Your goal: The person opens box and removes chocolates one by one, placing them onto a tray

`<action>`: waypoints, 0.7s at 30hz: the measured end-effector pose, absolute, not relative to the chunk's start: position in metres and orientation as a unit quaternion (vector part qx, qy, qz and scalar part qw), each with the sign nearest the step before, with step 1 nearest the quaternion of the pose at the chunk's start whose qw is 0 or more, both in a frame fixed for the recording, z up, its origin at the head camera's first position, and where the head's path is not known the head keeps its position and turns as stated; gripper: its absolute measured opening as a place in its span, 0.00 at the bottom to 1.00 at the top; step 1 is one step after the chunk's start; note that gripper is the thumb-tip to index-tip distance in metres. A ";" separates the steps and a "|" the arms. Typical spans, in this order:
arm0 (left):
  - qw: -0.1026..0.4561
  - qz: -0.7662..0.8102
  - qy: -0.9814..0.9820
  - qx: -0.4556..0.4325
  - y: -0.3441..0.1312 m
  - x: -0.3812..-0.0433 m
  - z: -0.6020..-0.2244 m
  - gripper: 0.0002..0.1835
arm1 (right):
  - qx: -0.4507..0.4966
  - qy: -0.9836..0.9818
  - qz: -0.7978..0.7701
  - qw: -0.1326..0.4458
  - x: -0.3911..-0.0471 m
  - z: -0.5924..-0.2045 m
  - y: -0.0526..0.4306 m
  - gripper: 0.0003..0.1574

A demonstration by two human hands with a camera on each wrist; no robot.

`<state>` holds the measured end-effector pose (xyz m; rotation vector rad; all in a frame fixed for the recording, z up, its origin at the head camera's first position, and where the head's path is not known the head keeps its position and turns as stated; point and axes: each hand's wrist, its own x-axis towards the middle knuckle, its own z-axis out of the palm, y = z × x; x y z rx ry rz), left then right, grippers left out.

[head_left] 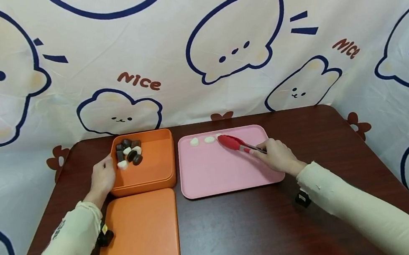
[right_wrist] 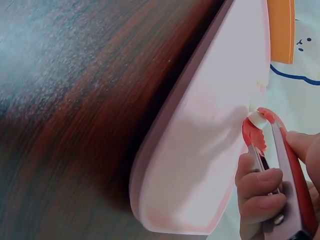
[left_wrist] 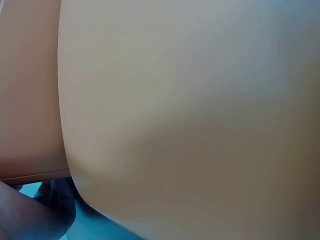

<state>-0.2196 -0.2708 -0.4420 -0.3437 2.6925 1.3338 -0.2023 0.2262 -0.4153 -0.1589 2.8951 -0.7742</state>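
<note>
In the head view my left hand (head_left: 103, 177) holds the left wall of an orange box (head_left: 157, 162). Dark brown and white pieces, like chocolates, sit together in the box's far left part; one dark piece (head_left: 137, 159) lies nearest the middle. My right hand (head_left: 276, 156) grips red-tipped tongs (head_left: 229, 142) over the far side of a pink tray (head_left: 213, 172). Between the tong tips in the right wrist view is a small white piece (right_wrist: 257, 119), at the tray's surface. Two white pieces, one at the left (head_left: 194, 141) and another (head_left: 209, 139) beside it, lie along the tray's far edge.
An orange lid (head_left: 140, 231) lies flat in front of the box, under my left forearm's inner side. Box and tray stand side by side with a narrow gap on the dark wooden table (head_left: 239, 233). A printed white cloth (head_left: 178, 101) hangs behind the table.
</note>
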 end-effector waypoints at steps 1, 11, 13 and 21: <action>0.059 0.442 0.888 -0.113 -0.270 -0.220 -0.442 0.34 | -0.053 0.962 -0.259 0.070 -0.203 -0.415 0.226 0.20; 0.063 0.442 0.888 -0.106 -0.271 -0.220 -0.443 0.35 | -0.043 0.960 -0.264 0.081 -0.206 -0.414 0.225 0.21; 0.062 0.443 0.888 -0.106 -0.271 -0.220 -0.443 0.35 | -0.041 0.961 -0.263 0.075 -0.206 -0.413 0.225 0.21; 0.061 0.440 0.889 -0.110 -0.270 -0.221 -0.442 0.34 | -0.042 0.955 -0.281 0.082 -0.207 -0.413 0.230 0.23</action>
